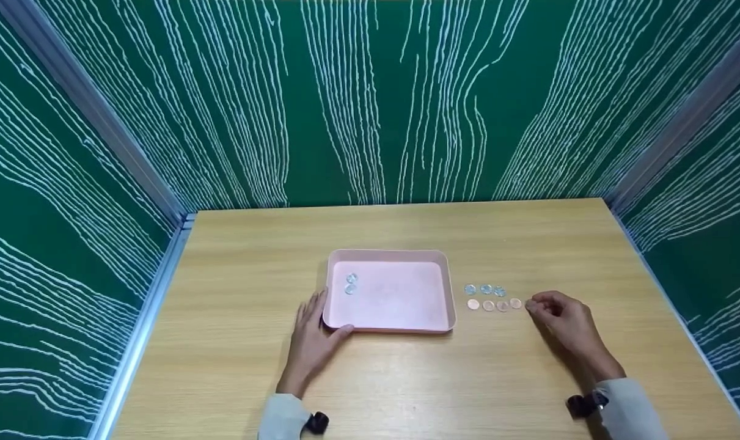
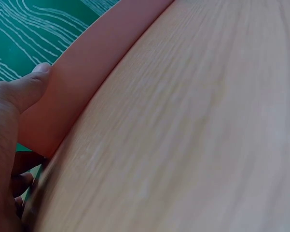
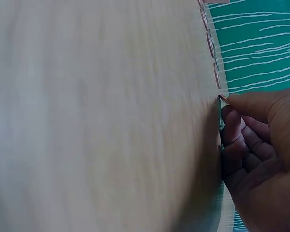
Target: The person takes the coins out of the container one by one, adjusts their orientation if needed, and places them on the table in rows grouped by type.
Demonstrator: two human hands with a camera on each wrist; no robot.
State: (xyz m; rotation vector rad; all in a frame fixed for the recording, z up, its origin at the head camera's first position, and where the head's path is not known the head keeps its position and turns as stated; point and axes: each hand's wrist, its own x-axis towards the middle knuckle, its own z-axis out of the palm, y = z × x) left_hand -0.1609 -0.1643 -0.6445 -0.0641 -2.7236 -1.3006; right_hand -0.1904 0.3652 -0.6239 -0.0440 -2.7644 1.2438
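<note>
A shallow pink rectangular tray (image 1: 391, 293) lies on the table, two silvery coins (image 1: 351, 283) inside it near its left wall. My left hand (image 1: 311, 342) holds the tray's near left corner, the thumb on the front wall and the fingers along the left side. To the right of the tray lie two short rows of coins: silvery ones (image 1: 486, 289) behind, coppery ones (image 1: 489, 305) in front. At the right end of the front row my right hand (image 1: 568, 321) pinches a coppery coin (image 3: 223, 99), which tilts up by the thumb tip in the right wrist view.
The wooden table (image 1: 241, 269) ends at a green wall (image 1: 394, 122) with white wavy lines, and similar panels stand left and right. A metal rail (image 1: 143, 330) runs along the left edge. Small dark cameras (image 1: 316, 422) sit at both wrists.
</note>
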